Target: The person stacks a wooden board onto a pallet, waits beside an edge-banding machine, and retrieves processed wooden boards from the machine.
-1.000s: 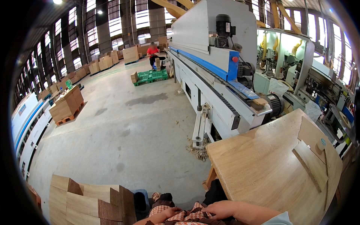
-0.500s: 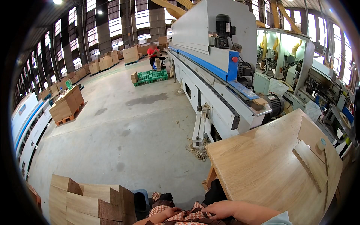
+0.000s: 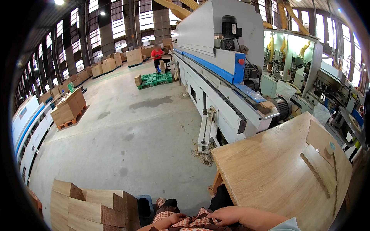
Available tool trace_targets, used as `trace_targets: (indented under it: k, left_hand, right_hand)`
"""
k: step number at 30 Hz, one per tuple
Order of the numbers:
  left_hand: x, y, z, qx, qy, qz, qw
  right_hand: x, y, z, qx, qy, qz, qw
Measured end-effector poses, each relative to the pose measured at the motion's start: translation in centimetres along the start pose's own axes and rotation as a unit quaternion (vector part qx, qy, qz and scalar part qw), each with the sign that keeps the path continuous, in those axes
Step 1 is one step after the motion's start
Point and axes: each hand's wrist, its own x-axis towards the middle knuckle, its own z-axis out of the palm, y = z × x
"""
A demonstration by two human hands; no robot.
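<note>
At the bottom of the frame my right hand and left hand rest on the checkered cloth over my lap, fingers loosely curled, gripping nothing. The wooden tabletop lies just right of them, stacked wood panels at lower left.

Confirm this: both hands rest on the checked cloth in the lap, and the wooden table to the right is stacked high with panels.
Not quite. In the head view the left hand and right hand do rest on the checked cloth, but the wooden table bears only a few flat pieces, no high stack.

Woodworking factory hall, long edge-banding machine, stacked panels
</note>
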Motion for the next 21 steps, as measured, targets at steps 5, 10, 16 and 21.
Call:
trace_targets:
  k: [5, 10, 16, 21]
  left_hand:
    - [-0.4, 0.5, -0.2, -0.003, -0.003, -0.013, 1.000]
    - [-0.7, 1.3, -0.3, -0.002, -0.004, -0.025, 1.000]
    - [-1.6, 3.7, -0.8, -0.007, -0.012, -0.039, 0.999]
    - [-1.8, 3.9, -0.9, 0.005, -0.009, -0.033, 0.999]
  right_hand:
    - [0.0, -0.5, -0.5, 0.004, -0.018, 0.012, 1.000]
    - [-0.1, -0.3, -0.3, -0.003, -0.007, 0.001, 1.000]
    - [-0.1, -0.4, -0.6, 0.005, -0.021, 0.014, 1.000]
    - [-0.3, -0.4, -0.4, 0.002, -0.013, 0.006, 1.000]
